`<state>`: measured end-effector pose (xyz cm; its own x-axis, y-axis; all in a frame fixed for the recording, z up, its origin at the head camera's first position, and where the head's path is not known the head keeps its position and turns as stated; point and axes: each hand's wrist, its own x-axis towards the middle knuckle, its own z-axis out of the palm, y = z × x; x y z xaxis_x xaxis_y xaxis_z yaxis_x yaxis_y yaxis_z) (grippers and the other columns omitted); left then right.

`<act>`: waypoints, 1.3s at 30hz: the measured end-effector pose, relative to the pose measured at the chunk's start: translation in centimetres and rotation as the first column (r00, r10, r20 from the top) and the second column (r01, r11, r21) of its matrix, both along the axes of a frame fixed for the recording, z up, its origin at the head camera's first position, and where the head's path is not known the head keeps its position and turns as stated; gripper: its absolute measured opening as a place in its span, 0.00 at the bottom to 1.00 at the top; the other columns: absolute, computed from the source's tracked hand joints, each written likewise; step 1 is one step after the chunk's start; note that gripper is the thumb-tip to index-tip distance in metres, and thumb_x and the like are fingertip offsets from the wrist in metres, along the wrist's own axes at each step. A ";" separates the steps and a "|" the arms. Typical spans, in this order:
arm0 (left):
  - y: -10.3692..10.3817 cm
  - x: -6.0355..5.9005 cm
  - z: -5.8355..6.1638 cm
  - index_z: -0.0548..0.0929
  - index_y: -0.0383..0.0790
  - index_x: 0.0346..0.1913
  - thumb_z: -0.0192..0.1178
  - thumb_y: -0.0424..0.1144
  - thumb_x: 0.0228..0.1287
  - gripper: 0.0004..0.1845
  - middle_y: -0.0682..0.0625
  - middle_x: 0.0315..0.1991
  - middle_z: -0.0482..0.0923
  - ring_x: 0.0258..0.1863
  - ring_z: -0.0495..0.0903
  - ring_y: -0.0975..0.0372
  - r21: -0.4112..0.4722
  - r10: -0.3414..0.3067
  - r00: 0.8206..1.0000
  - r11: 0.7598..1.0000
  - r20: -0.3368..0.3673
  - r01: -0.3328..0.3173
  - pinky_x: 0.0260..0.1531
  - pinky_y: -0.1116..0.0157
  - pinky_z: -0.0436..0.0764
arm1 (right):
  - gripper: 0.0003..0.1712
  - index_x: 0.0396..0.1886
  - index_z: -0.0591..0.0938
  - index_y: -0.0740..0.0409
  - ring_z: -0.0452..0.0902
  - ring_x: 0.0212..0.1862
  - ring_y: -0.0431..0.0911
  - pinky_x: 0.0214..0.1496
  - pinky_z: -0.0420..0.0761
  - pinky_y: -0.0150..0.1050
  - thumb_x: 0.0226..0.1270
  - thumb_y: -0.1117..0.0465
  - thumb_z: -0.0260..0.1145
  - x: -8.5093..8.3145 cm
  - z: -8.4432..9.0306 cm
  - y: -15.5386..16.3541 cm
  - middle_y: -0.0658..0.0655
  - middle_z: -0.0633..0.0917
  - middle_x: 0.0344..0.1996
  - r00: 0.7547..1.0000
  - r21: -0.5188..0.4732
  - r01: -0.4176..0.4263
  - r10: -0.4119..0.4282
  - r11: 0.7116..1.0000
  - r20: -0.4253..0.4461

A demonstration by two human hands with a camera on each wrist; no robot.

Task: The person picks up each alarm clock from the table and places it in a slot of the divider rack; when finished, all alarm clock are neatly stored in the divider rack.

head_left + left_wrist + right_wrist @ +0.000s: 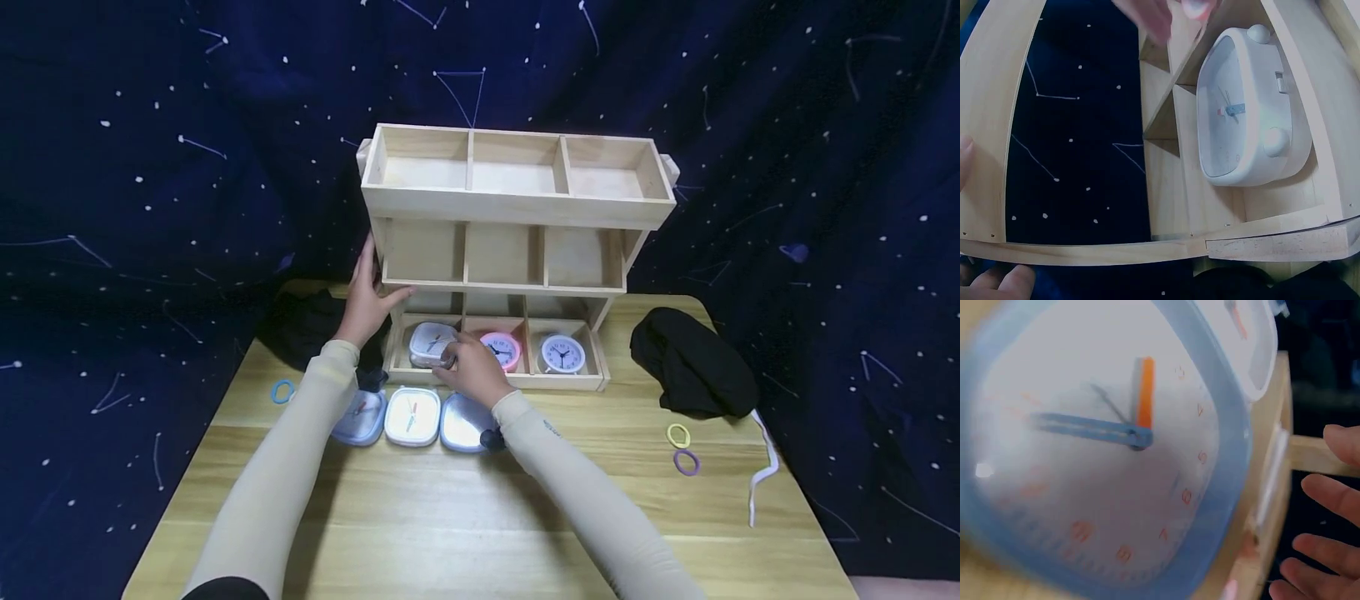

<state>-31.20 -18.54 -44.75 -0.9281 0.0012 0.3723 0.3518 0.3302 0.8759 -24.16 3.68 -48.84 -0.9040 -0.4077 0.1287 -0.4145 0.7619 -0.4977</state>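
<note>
A three-tier wooden rack (517, 207) stands at the table's back. My left hand (363, 304) grips its left side; the left wrist view shows the thumb on the front of a board and the fingers (1016, 284) at the side panel's outer face. In the bottom tier, a white squarish alarm clock (429, 340) sits tilted back in the left compartment, a pink round clock (504, 348) in the middle, a white round clock (562, 354) on the right. My right hand (476, 367) is beside the squarish clock, its fingers spread with nothing in them in the right wrist view.
Before the rack stand a blue-rimmed clock (360, 418), a white clock (412, 417) and another blue clock (462, 422). Black cloth (693, 362) and a white strap (763, 475) lie right, near yellow (678, 428) and purple rings (686, 472). A blue ring (274, 391) lies left.
</note>
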 end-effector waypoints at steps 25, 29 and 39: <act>-0.1 -0.2 -0.2 0.40 0.61 0.88 0.75 0.36 0.67 0.62 0.47 0.89 0.40 0.88 0.47 0.47 -0.030 0.004 1.000 1.000 0.013 -0.003 0.86 0.46 0.56 | 0.51 0.74 0.77 0.54 0.69 0.76 0.68 0.74 0.77 0.67 0.49 0.55 0.89 9.1 -2.6 6.7 0.71 0.68 0.78 0.994 -0.049 -0.053 0.057 0.997 0.088; -0.1 0.0 -0.2 0.40 0.61 0.88 0.75 0.36 0.67 0.62 0.48 0.89 0.40 0.88 0.47 0.48 -0.028 0.008 1.000 1.000 0.015 -0.008 0.86 0.46 0.56 | 0.53 0.76 0.75 0.54 0.71 0.75 0.69 0.74 0.78 0.65 0.50 0.55 0.89 9.1 -3.1 6.1 0.71 0.66 0.79 0.994 -0.050 -0.062 0.067 0.997 0.091; -0.1 -0.2 -0.1 0.41 0.60 0.88 0.75 0.36 0.67 0.61 0.48 0.89 0.40 0.88 0.47 0.48 -0.016 0.001 1.000 1.000 0.028 -0.001 0.87 0.48 0.56 | 0.47 0.72 0.79 0.55 0.72 0.73 0.69 0.75 0.76 0.66 0.50 0.59 0.88 8.8 -3.8 5.2 0.73 0.71 0.76 0.997 -0.009 -0.076 0.076 0.997 0.029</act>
